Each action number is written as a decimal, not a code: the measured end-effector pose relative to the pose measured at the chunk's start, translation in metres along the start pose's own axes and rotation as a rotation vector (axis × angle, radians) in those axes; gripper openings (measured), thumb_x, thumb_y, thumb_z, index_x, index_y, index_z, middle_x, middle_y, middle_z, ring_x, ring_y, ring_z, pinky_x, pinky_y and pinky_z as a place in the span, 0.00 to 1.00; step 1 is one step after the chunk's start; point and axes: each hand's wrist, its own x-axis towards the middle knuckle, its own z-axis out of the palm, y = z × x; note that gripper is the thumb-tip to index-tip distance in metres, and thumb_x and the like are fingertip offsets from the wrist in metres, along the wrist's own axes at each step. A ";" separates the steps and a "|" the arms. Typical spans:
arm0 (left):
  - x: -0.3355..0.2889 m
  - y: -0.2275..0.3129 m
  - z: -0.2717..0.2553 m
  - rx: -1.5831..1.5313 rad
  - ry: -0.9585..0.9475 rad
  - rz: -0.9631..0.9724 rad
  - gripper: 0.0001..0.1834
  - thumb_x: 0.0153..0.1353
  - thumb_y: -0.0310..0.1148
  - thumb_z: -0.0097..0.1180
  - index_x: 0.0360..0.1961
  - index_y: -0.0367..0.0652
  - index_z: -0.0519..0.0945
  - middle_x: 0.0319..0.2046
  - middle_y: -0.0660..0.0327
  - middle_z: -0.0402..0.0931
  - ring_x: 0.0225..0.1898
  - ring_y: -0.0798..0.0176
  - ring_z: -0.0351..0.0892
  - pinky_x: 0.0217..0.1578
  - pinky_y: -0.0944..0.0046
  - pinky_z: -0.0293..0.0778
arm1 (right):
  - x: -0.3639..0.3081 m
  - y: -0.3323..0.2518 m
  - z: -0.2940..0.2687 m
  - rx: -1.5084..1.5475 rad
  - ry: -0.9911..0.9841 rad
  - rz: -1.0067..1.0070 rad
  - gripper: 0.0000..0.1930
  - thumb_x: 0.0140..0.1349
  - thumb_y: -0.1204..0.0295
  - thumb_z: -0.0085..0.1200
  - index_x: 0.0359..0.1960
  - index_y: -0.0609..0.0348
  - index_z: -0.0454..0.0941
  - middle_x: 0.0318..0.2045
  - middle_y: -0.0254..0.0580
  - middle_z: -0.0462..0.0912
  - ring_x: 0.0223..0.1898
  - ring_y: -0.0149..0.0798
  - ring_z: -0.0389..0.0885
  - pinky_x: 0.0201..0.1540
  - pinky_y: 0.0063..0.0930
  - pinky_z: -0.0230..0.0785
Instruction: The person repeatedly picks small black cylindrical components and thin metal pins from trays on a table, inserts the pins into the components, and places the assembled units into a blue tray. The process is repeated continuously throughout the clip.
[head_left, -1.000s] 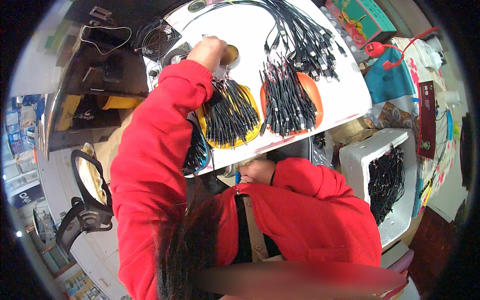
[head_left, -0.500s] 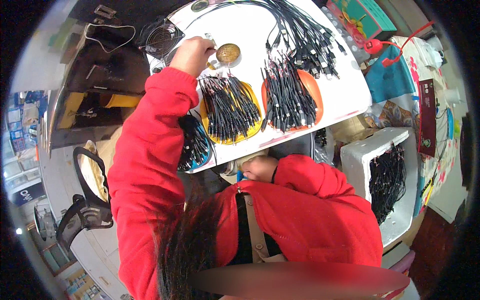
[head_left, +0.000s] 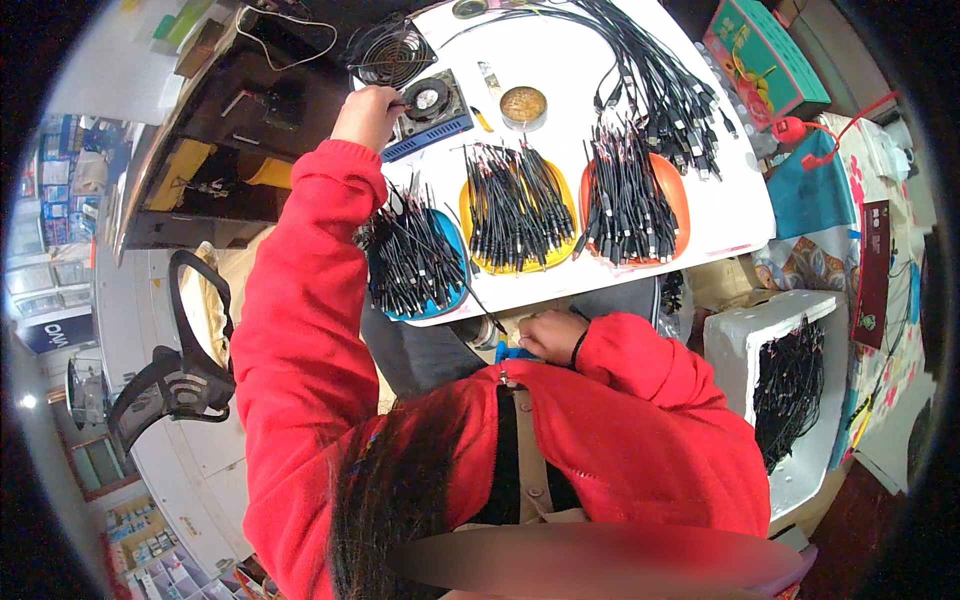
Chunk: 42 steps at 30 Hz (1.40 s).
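My left hand (head_left: 368, 118) is stretched out at the left side of the table, its fingers pinched at the left edge of a grey-blue box-shaped device (head_left: 432, 112) with a round black dial or spool on top. What sits between those fingertips is too small to tell. Close to my body, below the table edge, my right hand (head_left: 553, 335) is closed round a blue object (head_left: 513, 352), mostly covered by the fingers. Short black cables with stripped ends lie bundled in a blue tray (head_left: 462, 290), a yellow tray (head_left: 572, 215) and an orange tray (head_left: 681, 205).
A round tin with brown contents (head_left: 524, 105) stands behind the yellow tray. A black fan (head_left: 392, 55) sits at the far left, longer black cables (head_left: 670, 95) at the far right. Right of the table, a white foam box (head_left: 728, 340) holds more cables. A black chair (head_left: 180, 385) stands left.
My left hand has moved left, away from the round tin to the device's edge, and the device now shows. The view has shifted, revealing the blue tray more fully. My right hand stays low.
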 end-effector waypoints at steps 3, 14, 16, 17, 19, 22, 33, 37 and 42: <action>0.008 -0.006 0.007 0.023 -0.020 0.009 0.06 0.51 0.28 0.59 0.31 0.38 0.81 0.29 0.49 0.79 0.34 0.46 0.78 0.37 0.55 0.74 | 0.002 0.003 0.003 -0.061 0.012 0.008 0.13 0.61 0.62 0.45 0.31 0.60 0.74 0.32 0.54 0.80 0.36 0.57 0.77 0.40 0.49 0.68; 0.033 0.001 0.019 0.194 -0.163 -0.001 0.05 0.49 0.26 0.58 0.28 0.36 0.80 0.28 0.45 0.77 0.34 0.42 0.78 0.37 0.50 0.73 | 0.006 0.015 0.010 -0.052 0.017 -0.093 0.14 0.60 0.61 0.47 0.36 0.60 0.73 0.32 0.57 0.79 0.38 0.59 0.77 0.42 0.51 0.68; 0.036 0.003 0.020 0.228 -0.186 -0.015 0.05 0.49 0.26 0.57 0.28 0.36 0.80 0.29 0.44 0.77 0.35 0.41 0.78 0.38 0.49 0.73 | 0.006 0.014 0.007 -0.055 -0.011 -0.099 0.15 0.59 0.61 0.47 0.40 0.59 0.72 0.33 0.58 0.79 0.38 0.60 0.78 0.42 0.52 0.69; 0.037 0.003 0.021 0.240 -0.198 0.001 0.05 0.49 0.25 0.57 0.29 0.36 0.80 0.29 0.44 0.77 0.35 0.41 0.78 0.38 0.49 0.73 | 0.005 0.013 0.005 -0.066 -0.014 -0.109 0.15 0.59 0.62 0.46 0.41 0.59 0.72 0.33 0.58 0.79 0.38 0.60 0.78 0.42 0.52 0.69; 0.038 0.003 0.022 0.253 -0.201 0.026 0.05 0.49 0.25 0.57 0.29 0.36 0.80 0.29 0.44 0.77 0.35 0.41 0.78 0.38 0.49 0.73 | 0.003 0.010 0.004 -0.053 0.008 -0.126 0.14 0.59 0.62 0.46 0.37 0.60 0.72 0.31 0.58 0.79 0.36 0.59 0.77 0.41 0.51 0.68; 0.037 0.004 0.020 0.234 -0.166 0.028 0.05 0.49 0.25 0.57 0.29 0.37 0.81 0.29 0.44 0.77 0.35 0.42 0.78 0.37 0.50 0.73 | 0.001 0.008 0.005 -0.007 0.055 -0.104 0.13 0.60 0.63 0.46 0.29 0.62 0.73 0.29 0.56 0.78 0.34 0.58 0.77 0.39 0.49 0.68; -0.073 0.104 -0.081 -0.516 0.388 0.061 0.06 0.51 0.25 0.62 0.32 0.37 0.81 0.25 0.55 0.79 0.27 0.60 0.79 0.30 0.67 0.73 | -0.030 -0.021 -0.015 0.128 0.224 -0.178 0.09 0.60 0.66 0.47 0.33 0.60 0.74 0.29 0.53 0.78 0.34 0.56 0.78 0.36 0.44 0.70; -0.128 0.158 -0.111 -0.769 0.366 0.119 0.04 0.54 0.18 0.57 0.32 0.32 0.79 0.27 0.62 0.75 0.22 0.75 0.68 0.23 0.75 0.62 | -0.058 -0.069 -0.048 0.198 0.565 -0.327 0.10 0.62 0.66 0.49 0.34 0.61 0.76 0.28 0.50 0.78 0.34 0.52 0.78 0.38 0.40 0.70; -0.168 0.238 -0.114 -1.385 0.184 -0.019 0.06 0.58 0.20 0.55 0.37 0.32 0.78 0.29 0.61 0.76 0.23 0.74 0.68 0.23 0.75 0.62 | -0.087 -0.122 -0.058 0.264 0.867 -0.552 0.23 0.58 0.66 0.56 0.52 0.63 0.67 0.47 0.51 0.74 0.49 0.48 0.74 0.53 0.37 0.65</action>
